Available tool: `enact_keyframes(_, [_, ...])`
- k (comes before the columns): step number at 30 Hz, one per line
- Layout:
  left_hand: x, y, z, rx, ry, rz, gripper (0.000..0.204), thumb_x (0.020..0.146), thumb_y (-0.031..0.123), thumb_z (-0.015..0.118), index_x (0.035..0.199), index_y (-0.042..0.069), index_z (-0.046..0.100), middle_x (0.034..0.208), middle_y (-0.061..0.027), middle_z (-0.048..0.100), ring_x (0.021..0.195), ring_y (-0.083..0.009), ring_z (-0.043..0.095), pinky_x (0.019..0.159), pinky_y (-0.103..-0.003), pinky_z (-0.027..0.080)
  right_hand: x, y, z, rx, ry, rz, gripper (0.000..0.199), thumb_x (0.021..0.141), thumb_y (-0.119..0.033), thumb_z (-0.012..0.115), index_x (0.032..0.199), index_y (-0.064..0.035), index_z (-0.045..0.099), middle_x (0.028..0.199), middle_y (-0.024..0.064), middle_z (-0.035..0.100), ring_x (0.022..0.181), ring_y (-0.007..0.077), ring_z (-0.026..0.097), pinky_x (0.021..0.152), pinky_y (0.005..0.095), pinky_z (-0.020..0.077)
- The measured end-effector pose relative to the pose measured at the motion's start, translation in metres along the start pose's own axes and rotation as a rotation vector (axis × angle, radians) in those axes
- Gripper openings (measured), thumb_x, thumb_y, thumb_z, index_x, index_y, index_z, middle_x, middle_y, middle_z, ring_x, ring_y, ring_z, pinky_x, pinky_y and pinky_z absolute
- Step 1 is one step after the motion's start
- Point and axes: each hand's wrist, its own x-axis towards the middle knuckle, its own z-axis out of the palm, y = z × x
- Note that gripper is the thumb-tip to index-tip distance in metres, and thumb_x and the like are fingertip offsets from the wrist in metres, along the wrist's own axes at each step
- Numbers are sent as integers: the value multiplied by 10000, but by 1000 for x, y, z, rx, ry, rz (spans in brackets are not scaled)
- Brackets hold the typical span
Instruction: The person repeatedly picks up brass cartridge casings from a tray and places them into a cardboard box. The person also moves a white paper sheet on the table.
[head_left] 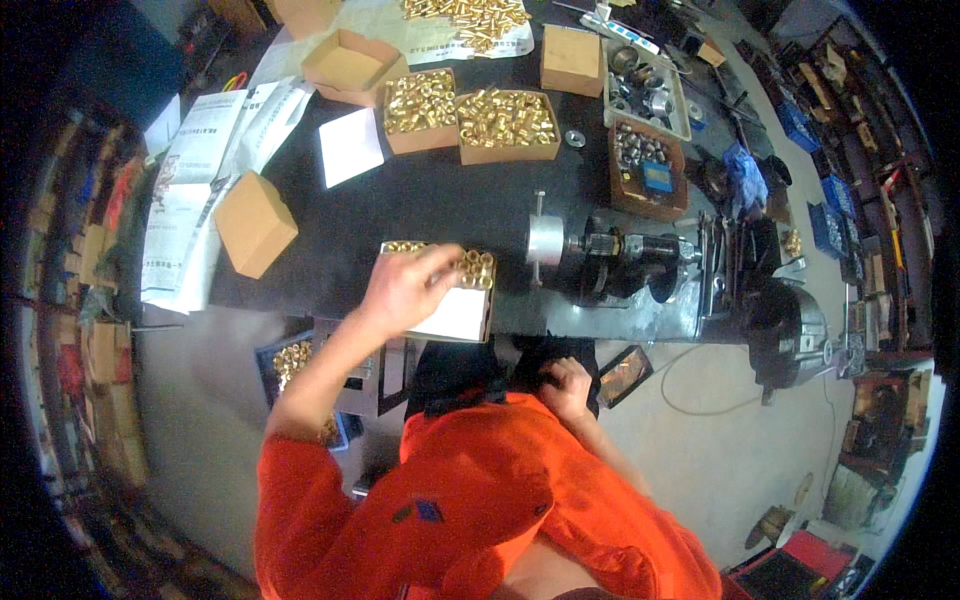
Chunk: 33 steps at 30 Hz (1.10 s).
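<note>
My left hand (405,290) is over a small cardboard box (488,312) at the table's near edge. Its fingers look stretched out and slightly blurred, with the thumb apart from them. Just beside the fingertips, short brass fittings (476,268) stand in rows inside the box. A white card (455,315) covers the nearer part of the box; my hand hides some of the contents. Below the table edge, my right hand (568,388) rests by my thigh with its fingers curled. Whether anything is inside that grip is hidden.
Beyond are two boxes of brass parts (420,105) (508,125), an open box (350,68) and loose brass parts (470,22) on newspaper. A closed box (256,225) lies left. A metal chuck machine (610,250) and a box of metal parts (645,165) stand right.
</note>
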Motion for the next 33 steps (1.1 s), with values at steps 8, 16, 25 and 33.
enact_keyframes(8, [123,-60,5,182,-31,30,201,813,191,678,948,42,685,821,-146,684,681,-270,662,629,-382,510,0,4,4,32,44,-26,231,550,-141,666,765,-65,628,731,95,563,697,316,543,596,426,451])
enact_keyframes(16, [174,-81,23,363,-150,-116,250,815,259,655,1001,98,700,890,-167,694,862,-334,670,793,-457,523,1,2,0,12,25,-2,223,559,-160,673,767,-83,652,722,71,563,696,298,543,601,415,451])
enact_keyframes(25, [220,-82,48,382,-168,-111,260,808,264,641,992,90,701,896,-181,689,857,-351,668,784,-470,527,4,-2,-2,30,34,10,181,544,-109,643,722,-84,631,710,89,570,680,317,539,586,425,440])
enact_keyframes(33, [232,-101,65,439,-243,-39,154,765,209,624,846,86,669,859,-163,682,837,-352,658,732,-488,522,-2,7,1,13,17,-11,215,555,-167,661,750,-83,630,721,80,556,697,306,531,601,419,443])
